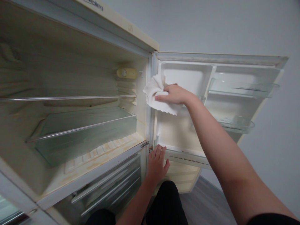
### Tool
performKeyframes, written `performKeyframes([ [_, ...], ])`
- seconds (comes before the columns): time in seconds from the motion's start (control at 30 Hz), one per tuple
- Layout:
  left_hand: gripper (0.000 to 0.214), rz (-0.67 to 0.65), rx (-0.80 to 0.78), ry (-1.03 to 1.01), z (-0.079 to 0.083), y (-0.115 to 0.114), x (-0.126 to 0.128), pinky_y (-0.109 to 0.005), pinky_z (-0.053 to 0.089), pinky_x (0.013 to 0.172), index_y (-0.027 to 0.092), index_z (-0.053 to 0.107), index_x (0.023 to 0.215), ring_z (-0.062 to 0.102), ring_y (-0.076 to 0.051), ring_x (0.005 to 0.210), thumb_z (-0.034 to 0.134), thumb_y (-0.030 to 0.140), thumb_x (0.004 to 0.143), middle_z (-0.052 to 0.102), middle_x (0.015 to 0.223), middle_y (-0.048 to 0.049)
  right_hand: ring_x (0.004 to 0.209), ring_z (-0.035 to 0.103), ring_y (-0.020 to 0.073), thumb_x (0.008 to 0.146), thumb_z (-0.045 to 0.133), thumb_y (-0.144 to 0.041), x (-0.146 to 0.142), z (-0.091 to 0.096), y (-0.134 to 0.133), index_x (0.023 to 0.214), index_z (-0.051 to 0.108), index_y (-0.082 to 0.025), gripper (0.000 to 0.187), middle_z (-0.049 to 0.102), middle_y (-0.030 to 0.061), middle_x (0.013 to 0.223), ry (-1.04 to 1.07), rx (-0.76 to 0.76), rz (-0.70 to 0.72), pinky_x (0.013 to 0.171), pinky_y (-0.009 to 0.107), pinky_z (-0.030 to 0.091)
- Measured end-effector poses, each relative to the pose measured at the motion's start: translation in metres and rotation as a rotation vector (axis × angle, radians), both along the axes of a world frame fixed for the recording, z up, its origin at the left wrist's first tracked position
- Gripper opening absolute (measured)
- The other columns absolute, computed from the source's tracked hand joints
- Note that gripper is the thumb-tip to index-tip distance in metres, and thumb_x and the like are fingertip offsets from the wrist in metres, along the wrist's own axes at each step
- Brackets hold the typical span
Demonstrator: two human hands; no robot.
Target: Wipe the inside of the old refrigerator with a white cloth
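In the head view, the right hand (pixel 175 93) grips a white cloth (pixel 164 105), its fingers and thumb closed on the bunched middle while the loose edges spread out around them. The cloth lies at the hinge side of the open upper door (pixel 179 128) of a refrigerator (pixel 118 20), over the inner edge and near the gap between door and cabinet. The left hand (pixel 156 164) is lower down, at the bottom hinge corner of that door, with its fingers loosely spread and holding nothing; whether the fingertips touch the door cannot be told. Clear door racks (pixel 243 89) sit on the outer part of the door, to the right of the cloth. Left of the hands, the open compartment has a glass shelf (pixel 70 93) with a bright front edge, a clear drawer (pixel 89 136) below it and a yellowish control housing (pixel 127 73) on the side wall. Brownish stains mark the compartment floor (pixel 91 159). Beneath, clear-fronted drawers (pixel 110 181) show in the lower compartment, and a lower door (pixel 184 175) stands open behind a knee in black clothing (pixel 169 200), above a grey floor (pixel 203 200).
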State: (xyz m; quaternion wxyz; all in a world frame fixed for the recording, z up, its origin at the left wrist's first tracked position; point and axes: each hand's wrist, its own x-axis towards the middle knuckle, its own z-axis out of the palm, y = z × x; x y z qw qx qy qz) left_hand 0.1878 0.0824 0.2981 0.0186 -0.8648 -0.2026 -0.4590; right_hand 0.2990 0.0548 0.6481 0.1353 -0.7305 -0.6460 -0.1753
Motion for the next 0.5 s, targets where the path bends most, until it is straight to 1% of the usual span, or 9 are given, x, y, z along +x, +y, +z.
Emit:
performKeyframes([
  [0.2,0.057,0.009,0.005,0.004,-0.0009,0.0007,0.0006,-0.044,0.038,0.108,0.016,0.047,0.139,0.045,-0.029,0.136,0.06,0.027,0.085,0.055,0.139,-0.014,0.101,0.065,0.0265,0.085,0.055,-0.065,-0.0014,0.0006,0.0002,0.107,0.072,-0.01,0.061,0.07,0.0171,0.11,-0.008,0.0,0.001,0.083,0.03,0.048],
  [0.37,0.057,0.018,0.014,-0.005,-0.0006,0.0004,0.0005,-0.043,0.04,0.107,0.017,0.048,0.138,0.047,-0.029,0.135,0.061,0.028,0.084,0.056,0.139,-0.0137,0.097,0.065,0.0247,0.085,0.054,-0.066,-0.0003,0.0005,0.0011,0.106,0.071,-0.01,0.061,0.071,0.0161,0.107,-0.008,-0.009,-0.001,0.081,0.028,0.048],
  [0.5,0.058,0.011,0.011,-0.001,-0.0018,0.0005,0.0001,-0.044,0.038,0.108,0.016,0.046,0.14,0.045,-0.029,0.136,0.06,0.027,0.085,0.055,0.14,-0.0139,0.098,0.065,0.0248,0.085,0.054,-0.066,-0.0001,-0.0002,0.0011,0.106,0.071,-0.011,0.062,0.07,0.0163,0.109,-0.017,-0.001,-0.003,0.081,0.029,0.048],
])
